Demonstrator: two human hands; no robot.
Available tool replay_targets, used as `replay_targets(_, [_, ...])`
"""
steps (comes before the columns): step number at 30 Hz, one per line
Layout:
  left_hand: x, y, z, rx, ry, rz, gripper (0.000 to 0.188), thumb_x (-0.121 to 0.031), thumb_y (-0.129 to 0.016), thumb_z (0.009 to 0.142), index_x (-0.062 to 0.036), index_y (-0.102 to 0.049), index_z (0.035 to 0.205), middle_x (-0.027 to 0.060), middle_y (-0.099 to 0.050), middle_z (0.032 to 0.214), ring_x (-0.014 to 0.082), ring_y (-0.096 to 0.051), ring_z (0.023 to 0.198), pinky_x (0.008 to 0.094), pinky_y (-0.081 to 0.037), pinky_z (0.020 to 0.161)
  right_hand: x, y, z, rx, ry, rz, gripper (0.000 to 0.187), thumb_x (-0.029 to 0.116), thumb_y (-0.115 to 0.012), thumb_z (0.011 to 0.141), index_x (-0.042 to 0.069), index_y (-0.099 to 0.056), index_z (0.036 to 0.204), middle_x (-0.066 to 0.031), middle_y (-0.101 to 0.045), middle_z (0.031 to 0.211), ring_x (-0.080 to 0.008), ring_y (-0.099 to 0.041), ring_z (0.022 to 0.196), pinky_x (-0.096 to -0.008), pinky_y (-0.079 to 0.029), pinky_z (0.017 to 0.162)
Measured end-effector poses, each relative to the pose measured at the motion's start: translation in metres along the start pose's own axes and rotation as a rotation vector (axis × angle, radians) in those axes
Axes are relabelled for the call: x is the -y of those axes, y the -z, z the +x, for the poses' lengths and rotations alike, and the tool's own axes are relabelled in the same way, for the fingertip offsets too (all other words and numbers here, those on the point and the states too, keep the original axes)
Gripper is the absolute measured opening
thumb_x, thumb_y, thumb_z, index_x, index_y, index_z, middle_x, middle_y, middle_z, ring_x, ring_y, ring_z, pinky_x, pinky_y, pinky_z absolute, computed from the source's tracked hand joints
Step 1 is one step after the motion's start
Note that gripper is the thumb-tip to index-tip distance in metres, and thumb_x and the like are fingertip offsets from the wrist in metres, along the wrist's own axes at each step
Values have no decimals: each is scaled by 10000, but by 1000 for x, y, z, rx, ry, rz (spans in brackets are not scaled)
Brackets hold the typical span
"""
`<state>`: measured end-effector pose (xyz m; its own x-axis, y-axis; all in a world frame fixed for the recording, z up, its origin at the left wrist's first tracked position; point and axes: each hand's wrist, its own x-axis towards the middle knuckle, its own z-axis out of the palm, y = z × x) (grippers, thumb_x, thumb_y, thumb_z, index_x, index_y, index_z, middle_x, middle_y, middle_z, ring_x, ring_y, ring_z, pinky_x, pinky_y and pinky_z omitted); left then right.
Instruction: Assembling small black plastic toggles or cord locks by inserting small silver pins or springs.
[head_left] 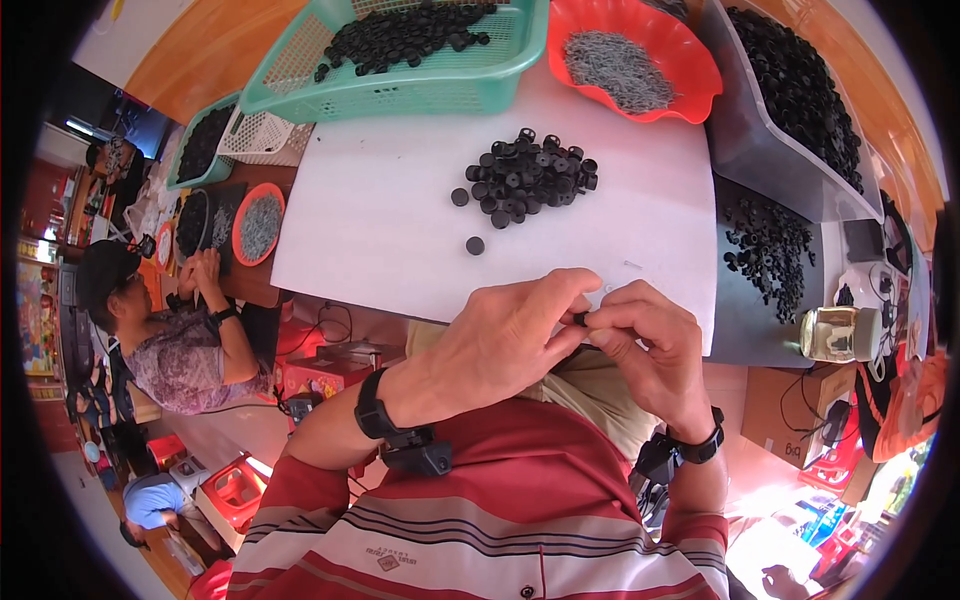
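Observation:
My left hand (505,335) and my right hand (650,345) meet at the near edge of a white table sheet (380,215). Together their fingertips pinch a small black round part (580,319), mostly hidden by the fingers. A heap of similar black round parts (525,178) lies on the sheet beyond my hands. Two loose ones (475,245) sit nearer to me. A tiny metal pin (633,265) lies on the sheet just past my right hand.
A green mesh basket (420,90) of black parts and a red bowl (690,75) of small metal pins stand at the back. A grey bin (745,140) of black parts is at right, a jar (840,333) beside it. Another person (175,335) works at left.

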<state>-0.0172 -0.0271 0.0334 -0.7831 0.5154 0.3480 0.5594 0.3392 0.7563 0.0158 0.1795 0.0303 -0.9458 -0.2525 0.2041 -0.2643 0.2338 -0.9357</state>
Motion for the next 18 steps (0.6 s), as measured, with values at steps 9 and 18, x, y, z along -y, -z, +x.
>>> replay_targets(9, [0,-5,1,-16,23,-103,420,20,-782,814,-32,-564,1170,138,-717,898,270,-757,813,333,-612,651,-6,1,-1,-13,-18,90,157,-48,-733,884,0,-746,1033,-106,-695,926,-176,-666,769,-281,-534,691])
replay_targets(18, [1,8,4,133,490,-585,396,26,-837,805,5,-606,1126,85,-720,999,122,-712,888,255,-598,799,3,9,-1,44,157,-180,291,-14,-720,892,41,-721,1178,-136,-668,1014,-263,-680,756,-323,-556,672])
